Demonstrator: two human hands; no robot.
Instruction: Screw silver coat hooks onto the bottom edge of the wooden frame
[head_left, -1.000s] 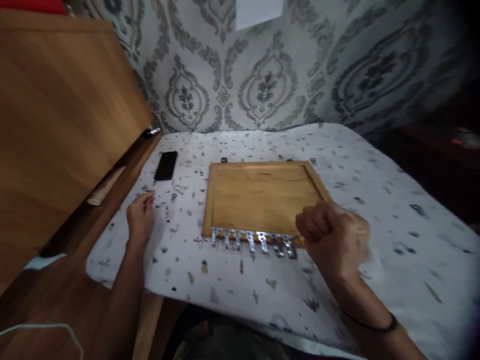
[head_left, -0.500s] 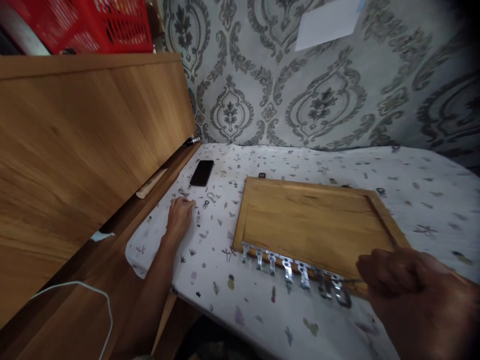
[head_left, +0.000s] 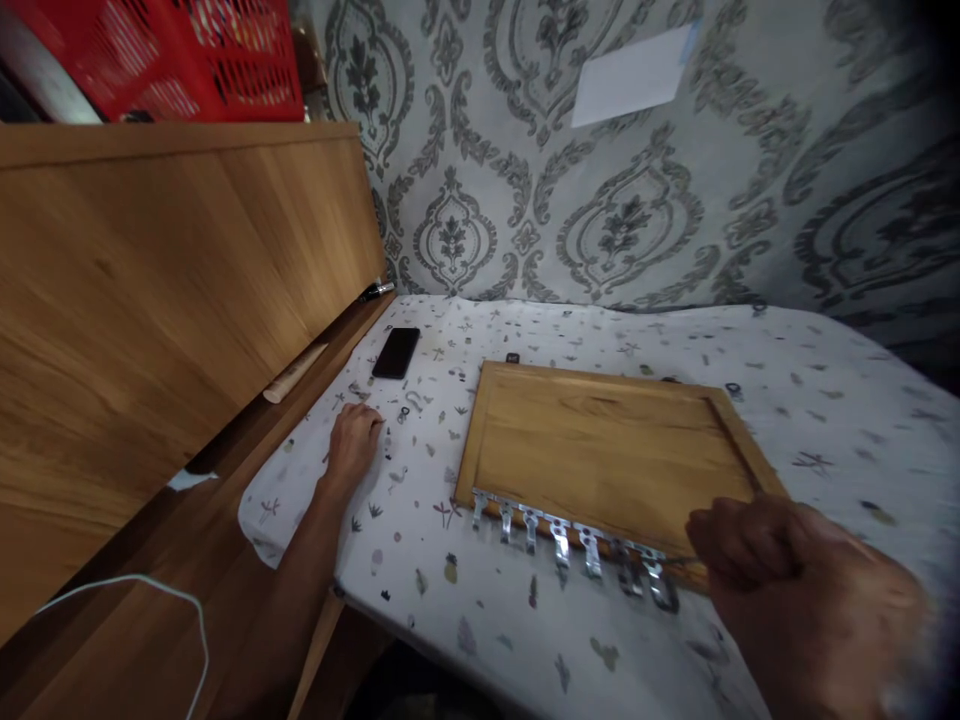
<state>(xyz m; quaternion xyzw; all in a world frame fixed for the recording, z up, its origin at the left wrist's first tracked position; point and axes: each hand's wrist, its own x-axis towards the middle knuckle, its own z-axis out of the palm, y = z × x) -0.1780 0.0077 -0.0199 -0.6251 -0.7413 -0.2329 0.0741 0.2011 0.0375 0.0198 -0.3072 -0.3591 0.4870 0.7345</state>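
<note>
A wooden board [head_left: 600,450] with a raised rim lies on the patterned tablecloth [head_left: 825,420]. A metal hook rail [head_left: 570,545] with several hooks runs along the board's near edge. My right hand [head_left: 795,590] is closed in a fist at the rail's right end, gripping a thin tool whose tip touches the rail. My left hand [head_left: 354,440] rests on the cloth left of the board, fingers curled over small metal parts [head_left: 409,405].
A black phone [head_left: 396,352] lies at the table's far left. A tall wooden panel [head_left: 150,300] stands on the left, with a red crate [head_left: 172,55] on top. A white cable [head_left: 150,600] runs below. Patterned wallpaper with a white paper sheet [head_left: 634,75] is behind.
The camera has swung left and nearer, so the board sits further right. My right hand has stayed at the rail's right end. My left hand has closed down onto the cloth.
</note>
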